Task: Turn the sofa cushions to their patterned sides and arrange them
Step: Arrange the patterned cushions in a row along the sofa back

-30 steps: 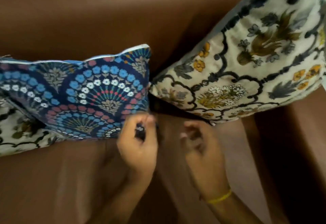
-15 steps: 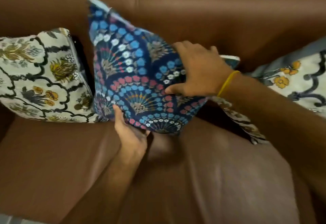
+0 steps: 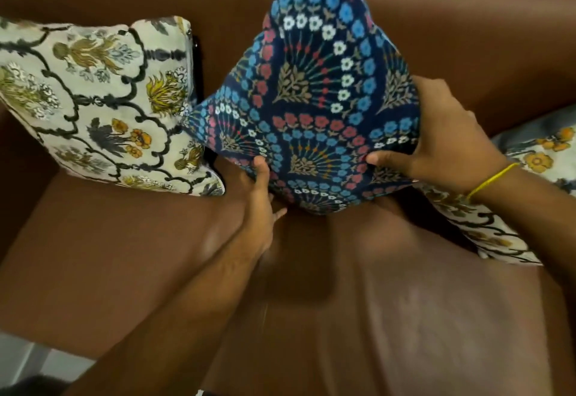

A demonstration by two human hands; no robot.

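A dark blue cushion (image 3: 314, 109) with blue, red and white flower fans stands on one corner against the brown sofa back, patterned side facing me. My left hand (image 3: 260, 205) grips its lower left edge, thumb on the front. My right hand (image 3: 445, 140) clasps its right edge, a yellow band on the wrist. A cream floral cushion (image 3: 99, 102) leans at the left, touching the blue one. Another cream floral cushion (image 3: 536, 183) lies at the right, partly behind my right arm.
The brown leather sofa seat (image 3: 358, 302) spreads below the cushions, with the backrest (image 3: 467, 21) behind them. A strip of pale floor (image 3: 37, 361) shows at the lower left past the sofa's front edge.
The blue cushion has turned more upright onto its corner and sits nearer the middle. My right hand slid from its front to its right edge; my left hand stays at the lower edge.
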